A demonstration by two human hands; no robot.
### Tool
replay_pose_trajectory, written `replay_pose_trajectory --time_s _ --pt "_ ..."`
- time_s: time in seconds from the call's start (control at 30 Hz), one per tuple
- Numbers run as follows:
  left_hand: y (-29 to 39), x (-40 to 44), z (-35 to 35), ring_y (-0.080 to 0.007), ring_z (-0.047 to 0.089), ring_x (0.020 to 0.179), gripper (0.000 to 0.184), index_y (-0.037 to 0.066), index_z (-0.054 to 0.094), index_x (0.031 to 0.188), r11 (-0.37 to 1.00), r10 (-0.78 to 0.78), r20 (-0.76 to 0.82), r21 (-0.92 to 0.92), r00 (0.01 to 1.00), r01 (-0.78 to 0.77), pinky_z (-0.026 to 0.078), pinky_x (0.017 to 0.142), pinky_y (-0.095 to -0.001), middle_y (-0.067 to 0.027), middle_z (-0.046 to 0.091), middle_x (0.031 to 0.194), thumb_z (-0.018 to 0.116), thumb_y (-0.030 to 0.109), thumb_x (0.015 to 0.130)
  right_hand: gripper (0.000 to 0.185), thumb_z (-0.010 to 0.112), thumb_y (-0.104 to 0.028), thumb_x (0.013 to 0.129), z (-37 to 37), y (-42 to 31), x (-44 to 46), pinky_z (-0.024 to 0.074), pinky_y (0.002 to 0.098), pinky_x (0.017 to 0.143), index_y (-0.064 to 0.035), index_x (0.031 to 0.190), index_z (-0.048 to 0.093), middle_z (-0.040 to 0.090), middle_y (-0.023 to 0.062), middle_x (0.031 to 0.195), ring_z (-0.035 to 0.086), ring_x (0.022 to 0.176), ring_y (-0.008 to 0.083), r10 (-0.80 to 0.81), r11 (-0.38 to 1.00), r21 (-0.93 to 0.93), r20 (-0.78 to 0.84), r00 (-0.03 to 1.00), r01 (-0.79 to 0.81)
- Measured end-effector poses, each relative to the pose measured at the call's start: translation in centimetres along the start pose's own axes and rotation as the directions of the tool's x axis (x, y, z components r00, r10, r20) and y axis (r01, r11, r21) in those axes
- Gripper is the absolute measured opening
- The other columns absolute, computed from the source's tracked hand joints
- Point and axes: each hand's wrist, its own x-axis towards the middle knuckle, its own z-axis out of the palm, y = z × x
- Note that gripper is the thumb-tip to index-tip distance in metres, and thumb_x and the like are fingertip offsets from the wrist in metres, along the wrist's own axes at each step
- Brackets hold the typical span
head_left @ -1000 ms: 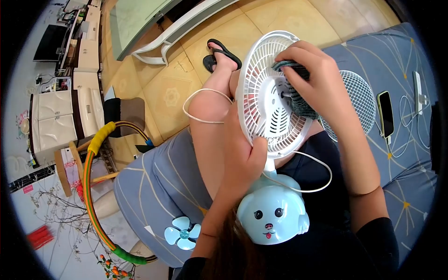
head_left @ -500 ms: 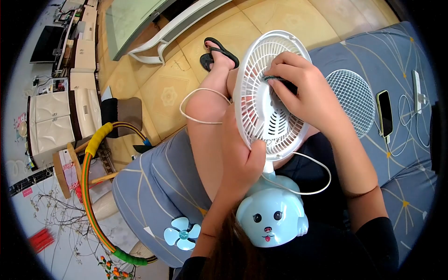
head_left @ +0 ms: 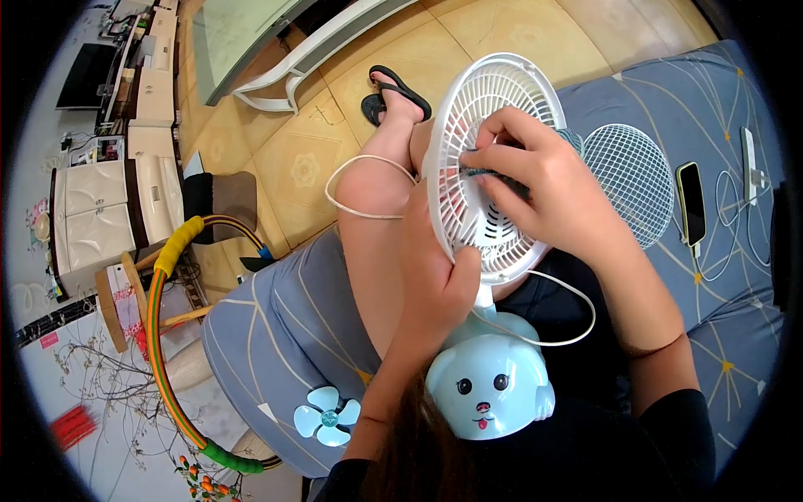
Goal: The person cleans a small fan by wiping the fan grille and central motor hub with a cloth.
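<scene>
A small fan with its white rear grille (head_left: 450, 125) bare stands tilted on my lap. Its light blue base (head_left: 485, 393) is shaped like a dog's head. My left hand (head_left: 437, 272) is closed around the grille's lower left rim, thumb on the inner side. Inside the grille, my right hand (head_left: 544, 180) pinches a dark greenish cloth (head_left: 572, 140) against the ribs; part of the cloth shows behind the knuckles. A white cord (head_left: 368, 216) loops over my knee. The light blue fan blade (head_left: 328, 417) lies on the sofa at my left.
On the sofa (head_left: 719, 276) to my right lie the round front grille (head_left: 629, 184), a phone (head_left: 691, 202) on a cable and a white power strip (head_left: 747, 159). A striped hoop (head_left: 155, 335) leans at the left. A glass-topped table (head_left: 242, 42) stands ahead.
My right hand has shifted the cloth left and slightly down across the grille's ribs. More cloth now shows behind the hand. My left hand keeps its hold on the rim.
</scene>
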Motion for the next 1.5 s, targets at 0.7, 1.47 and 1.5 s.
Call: replay_pose_trajectory --time_s 0.7,1.47,1.5 --pt "-0.3 -0.3 0.2 -0.0343 0.058 0.126 0.071 -0.011 0.038 0.148 0.999 0.031 -0.043 0.011 0.999 -0.031 0.043 0.115 -0.0441 -0.0258 0.056 0.135 0.046 -0.006 0.078 0.014 0.071 -0.002 0.09 -4.4 -0.3 -2.5 0.057 0.037 0.087 -0.0014 0.103 0.076 0.072 0.0143 0.105 0.072 0.096 0.029 0.096 0.979 0.175 0.076 0.992 -0.108" --pt "-1.5 -0.3 -0.1 -0.042 0.057 0.125 0.068 -0.012 0.044 0.144 0.993 0.062 -0.046 0.1 0.997 -0.057 0.042 0.113 -0.0493 -0.0314 0.056 0.134 0.051 0.0 0.078 0.028 0.061 -0.017 0.095 -7.4 -0.3 -4.0 0.0394 0.0237 0.072 -0.0016 0.117 0.055 0.056 0.0045 0.098 0.051 0.08 0.0099 0.372 0.854 0.452 -0.183 0.91 -0.258" --pt "-1.2 -0.2 0.0 -0.0445 0.057 0.125 0.07 -0.011 0.045 0.144 0.992 0.071 -0.045 0.112 0.996 -0.065 0.042 0.112 -0.0509 -0.0317 0.057 0.133 0.053 0.001 0.076 0.024 0.058 -0.006 0.093 -7.4 -0.8 -4.3 0.0451 0.0239 0.086 -0.0029 0.116 0.056 0.057 0.003 0.108 0.054 0.097 0.0104 0.385 0.815 0.505 -0.102 0.917 -0.286"
